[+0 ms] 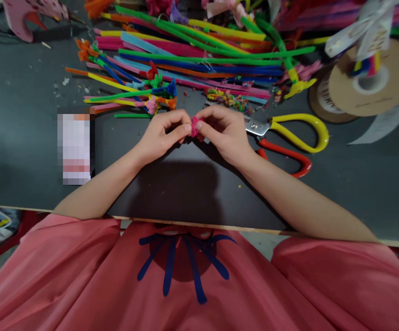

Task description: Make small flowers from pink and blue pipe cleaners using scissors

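Observation:
Between both sets of fingertips is a small pink piece of fuzzy pipe cleaner (194, 126), bent into a compact shape. My left hand (167, 133) pinches its left side with thumb and forefinger. From the other side my right hand (225, 133) pinches it too, and the fingers partly hide it. Just right of my right hand lies a pair of scissors (299, 133) with one yellow and one red handle, its blades partly behind the hand. Beyond the hands rest small bundles of coloured pipe-cleaner flowers (154, 92) on stems.
Long pipe cleaners (199, 55) in many colours lie across the back. A ribbon spool (375, 82) stands at the right. A pink glue gun (26, 18) is at the far left, and a blurred-out phone-like object (75, 147) lies beside my left forearm. Colourful scraps (228, 99) sit behind my right hand.

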A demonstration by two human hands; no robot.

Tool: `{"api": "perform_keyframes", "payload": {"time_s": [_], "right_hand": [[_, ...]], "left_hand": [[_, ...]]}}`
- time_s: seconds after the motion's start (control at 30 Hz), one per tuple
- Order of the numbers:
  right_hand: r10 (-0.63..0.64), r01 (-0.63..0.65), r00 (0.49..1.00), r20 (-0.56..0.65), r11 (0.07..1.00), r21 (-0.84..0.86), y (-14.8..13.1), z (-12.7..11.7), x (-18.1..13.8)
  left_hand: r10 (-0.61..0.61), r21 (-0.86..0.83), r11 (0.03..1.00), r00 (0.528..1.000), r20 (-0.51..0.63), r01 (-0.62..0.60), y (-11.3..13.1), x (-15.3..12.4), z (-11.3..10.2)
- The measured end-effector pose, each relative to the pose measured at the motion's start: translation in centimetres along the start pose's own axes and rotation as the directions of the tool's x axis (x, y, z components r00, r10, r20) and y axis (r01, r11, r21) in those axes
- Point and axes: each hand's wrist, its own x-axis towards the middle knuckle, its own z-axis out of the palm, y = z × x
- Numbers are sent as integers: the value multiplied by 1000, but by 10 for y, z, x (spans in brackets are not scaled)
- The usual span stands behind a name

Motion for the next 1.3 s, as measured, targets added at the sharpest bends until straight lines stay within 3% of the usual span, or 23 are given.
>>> {"api": "perform_keyframes", "payload": {"time_s": [0.2, 0.37, 0.57, 0.73, 1.13, 1.3], "right_hand": [[33, -34, 999, -35, 999, -40, 0, -2, -1], [0, -2, 998, -58, 1000, -21, 3, -1, 0], [49, -51, 997, -52, 998, -42, 2, 0, 1], [102, -102, 995, 19, 995, -15, -2, 1, 0], [100, -100, 995, 4, 995, -31, -1, 2, -1], [108, -108, 994, -15, 994, -35, -1, 5, -4]], "left_hand": [[-9, -89, 996, 997, -80, 1, -2, 0, 5], [-53, -108, 993, 995, -80, 44, -2, 0, 8], [59, 11, 998, 976, -208, -58, -7, -1, 9], [92, 178, 983, 953, -290, -41, -10, 0, 7], [147, 253, 964, 958, -247, -83, -8, -2, 7], [238, 409, 905, 936, -259, -117, -3, -6, 11]]}}
